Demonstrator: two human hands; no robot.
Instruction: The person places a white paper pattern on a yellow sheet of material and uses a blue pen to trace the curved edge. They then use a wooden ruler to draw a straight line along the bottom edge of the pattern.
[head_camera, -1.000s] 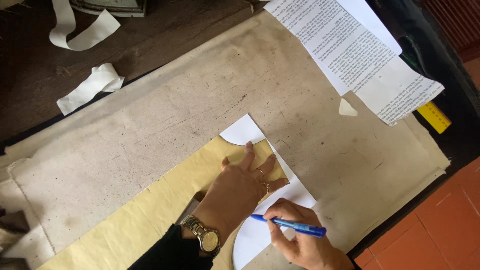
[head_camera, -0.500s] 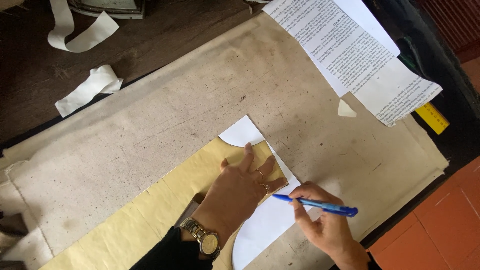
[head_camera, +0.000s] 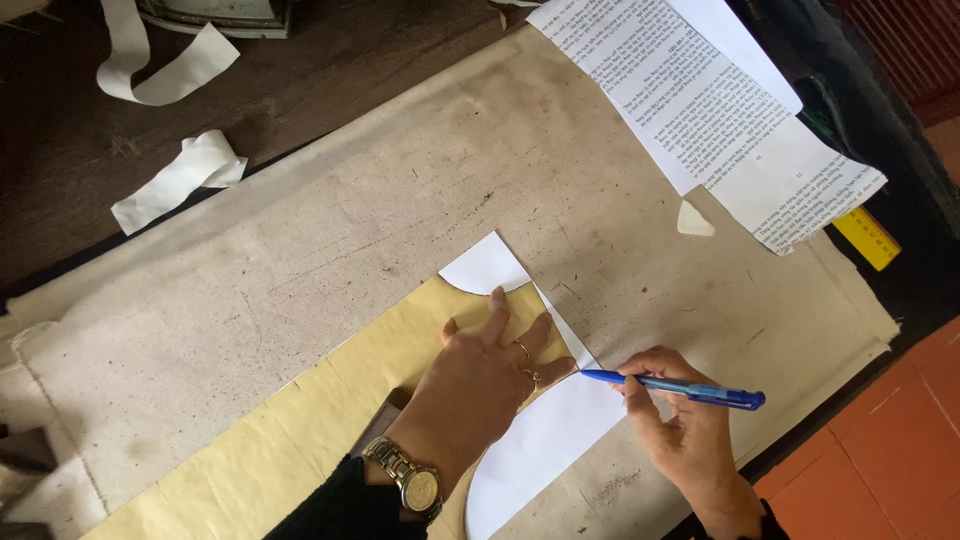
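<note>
While pinned flat under the spread left hand (head_camera: 480, 375), yellow paper piece (head_camera: 300, 440) lying on white sheet (head_camera: 545, 445), blue pen (head_camera: 672, 388) pinched in right hand (head_camera: 680, 425), tip just beyond the left fingertips; likely slip of the yellow piece if palm pressure eases, skewing the line.

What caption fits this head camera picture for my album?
Left hand presses a yellow paper pattern onto white paper while right hand holds a blue pen.

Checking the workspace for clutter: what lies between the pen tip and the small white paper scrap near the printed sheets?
Only bare, stained cloth separates the blue pen from the scrap, as the head view shows.
</note>
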